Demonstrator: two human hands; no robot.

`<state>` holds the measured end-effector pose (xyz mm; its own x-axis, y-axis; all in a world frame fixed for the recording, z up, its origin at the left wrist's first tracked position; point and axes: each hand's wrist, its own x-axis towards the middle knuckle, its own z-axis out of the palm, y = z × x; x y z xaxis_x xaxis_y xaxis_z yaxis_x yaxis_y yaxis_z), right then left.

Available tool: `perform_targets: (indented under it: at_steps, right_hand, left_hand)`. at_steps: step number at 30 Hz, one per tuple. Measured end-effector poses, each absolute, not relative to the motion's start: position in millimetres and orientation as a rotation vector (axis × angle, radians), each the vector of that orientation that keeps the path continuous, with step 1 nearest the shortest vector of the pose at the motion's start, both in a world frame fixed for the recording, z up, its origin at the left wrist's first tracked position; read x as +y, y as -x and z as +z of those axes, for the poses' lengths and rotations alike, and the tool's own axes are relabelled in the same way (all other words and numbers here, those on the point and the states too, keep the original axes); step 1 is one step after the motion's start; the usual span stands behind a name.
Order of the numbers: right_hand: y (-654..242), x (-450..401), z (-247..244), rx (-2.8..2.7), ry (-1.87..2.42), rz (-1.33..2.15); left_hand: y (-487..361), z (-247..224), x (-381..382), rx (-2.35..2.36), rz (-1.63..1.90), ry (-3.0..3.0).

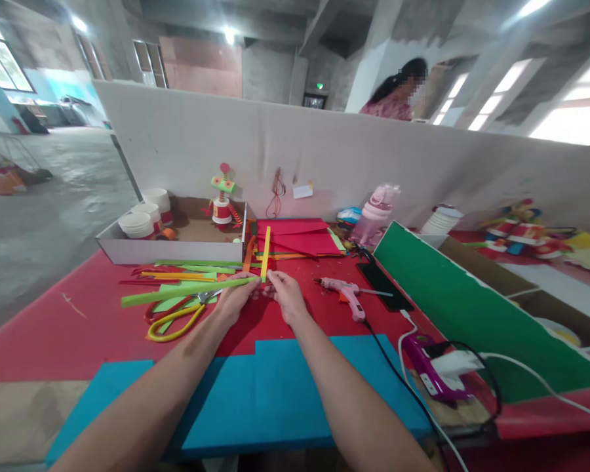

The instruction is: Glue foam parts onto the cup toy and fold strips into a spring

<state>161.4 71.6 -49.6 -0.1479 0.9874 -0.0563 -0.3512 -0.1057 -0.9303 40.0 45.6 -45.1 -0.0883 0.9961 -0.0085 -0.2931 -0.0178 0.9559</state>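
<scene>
Both hands meet over the red table covering. My left hand (238,296) is closed on the end of a long green paper strip (181,290), which stretches out to the left. My right hand (286,295) pinches the lower end of a yellow paper strip (266,252) that points away from me. The two strips meet at a corner between my fingertips; whether they are joined I cannot tell. Scissors with yellow handles (174,326) lie beside my left wrist, over green paper pieces. To the right of my right hand rests a pink glue gun (347,294).
A shallow box (172,250) at the back left holds white cups (136,225) and a paper-cup figure (221,208). Red paper sheets (299,237) lie behind my hands. At right stand a pink bottle (376,213), a green-sided box (452,308) and a purple power strip (435,373) with cables.
</scene>
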Motion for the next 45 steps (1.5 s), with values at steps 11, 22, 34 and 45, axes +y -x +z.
perform_targets:
  at_steps: [11,22,34,45]
  right_hand:
    - [-163.7,72.0,-49.1,-1.013,0.957,1.590]
    - [-167.6,69.4,-45.6,-1.020,0.894,1.700]
    - [-166.9,71.2,-46.6,-0.968,0.879,1.700]
    - [-168.8,71.2,-45.2,-1.017,0.888,1.654]
  left_hand:
    - [-39.4,-42.4,45.7,1.295,1.407,-1.053]
    - [-38.8,-44.8,50.2,1.147,1.392,-0.973]
    - [-40.1,-41.9,47.9,1.220,1.385,-1.007]
    - [-40.6,-40.5,47.0,1.192,1.405,-1.035]
